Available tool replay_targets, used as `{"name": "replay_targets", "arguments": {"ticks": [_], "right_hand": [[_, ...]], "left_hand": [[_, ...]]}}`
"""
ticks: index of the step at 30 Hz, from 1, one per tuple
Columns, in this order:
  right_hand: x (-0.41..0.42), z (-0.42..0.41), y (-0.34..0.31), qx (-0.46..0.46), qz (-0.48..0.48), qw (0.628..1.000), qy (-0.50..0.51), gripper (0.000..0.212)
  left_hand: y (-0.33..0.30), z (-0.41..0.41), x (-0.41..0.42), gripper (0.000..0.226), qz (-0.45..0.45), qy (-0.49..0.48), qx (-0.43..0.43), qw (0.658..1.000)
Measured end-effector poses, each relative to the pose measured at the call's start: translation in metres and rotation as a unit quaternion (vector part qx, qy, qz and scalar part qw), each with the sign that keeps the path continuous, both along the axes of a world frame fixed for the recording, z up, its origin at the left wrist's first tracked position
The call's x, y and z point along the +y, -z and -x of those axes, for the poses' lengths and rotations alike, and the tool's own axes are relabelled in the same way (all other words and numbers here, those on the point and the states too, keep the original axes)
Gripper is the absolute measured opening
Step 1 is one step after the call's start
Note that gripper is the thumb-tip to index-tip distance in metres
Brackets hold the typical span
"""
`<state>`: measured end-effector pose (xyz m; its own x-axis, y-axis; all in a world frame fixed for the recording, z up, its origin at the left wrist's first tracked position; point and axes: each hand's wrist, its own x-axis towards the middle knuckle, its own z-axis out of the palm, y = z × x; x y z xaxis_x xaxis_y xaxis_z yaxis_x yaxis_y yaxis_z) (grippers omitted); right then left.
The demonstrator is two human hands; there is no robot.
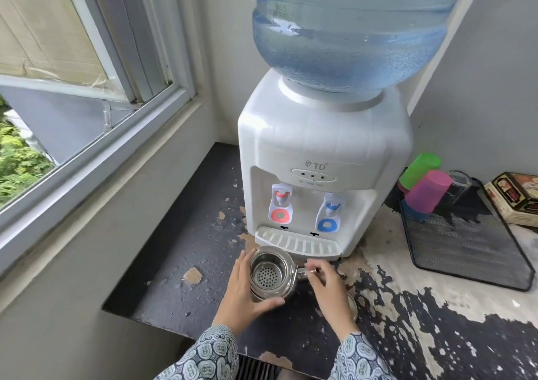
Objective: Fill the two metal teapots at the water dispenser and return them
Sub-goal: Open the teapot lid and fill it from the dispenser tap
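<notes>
A metal teapot (269,275) with its lid off shows a perforated strainer inside. It is held just in front of the drip tray (297,244) of the white water dispenser (323,152). My left hand (247,295) wraps around the pot's left side and bottom. My right hand (329,286) pinches the pot's handle on the right. A round metal object (352,307), perhaps the lid, lies on the counter partly hidden under my right hand. The red tap (281,205) and blue tap (330,213) are above the tray. The second teapot is not in view.
A blue water bottle (349,30) tops the dispenser. On the worn black counter (186,248), a black mesh tray (465,245) at right holds green and pink cups (428,190) and a glass. A brown box (515,199) lies far right. A window (72,88) is at left.
</notes>
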<state>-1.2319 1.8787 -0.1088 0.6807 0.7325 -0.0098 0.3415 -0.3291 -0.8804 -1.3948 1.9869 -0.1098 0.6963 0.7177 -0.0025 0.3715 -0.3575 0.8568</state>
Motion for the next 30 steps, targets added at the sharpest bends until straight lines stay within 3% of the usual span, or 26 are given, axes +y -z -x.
{"name": "replay_targets", "arguments": {"ticks": [8,13,25,27,30], "right_hand": [[0.004,-0.001,0.002,0.207,-0.089,0.971,0.081,0.017],[0.010,-0.004,-0.015,0.237,-0.169,0.949,0.122,0.013],[0.034,-0.031,-0.015,0.241,-0.176,0.945,0.133,0.009],[0.033,-0.037,-0.012,0.211,-0.160,0.957,0.116,0.008],[0.031,-0.042,-0.008,0.095,-0.117,0.984,0.097,0.009]], "left_hand": [[-0.003,0.000,0.004,0.108,0.023,-0.001,-0.010,1.000],[-0.021,-0.013,0.015,0.103,0.017,-0.012,-0.039,0.999],[-0.024,-0.044,0.038,0.098,0.030,0.004,-0.048,0.998],[-0.020,-0.047,0.040,0.102,0.032,0.003,-0.051,0.998],[-0.015,-0.051,0.042,0.107,0.019,-0.001,-0.049,0.999]]}}
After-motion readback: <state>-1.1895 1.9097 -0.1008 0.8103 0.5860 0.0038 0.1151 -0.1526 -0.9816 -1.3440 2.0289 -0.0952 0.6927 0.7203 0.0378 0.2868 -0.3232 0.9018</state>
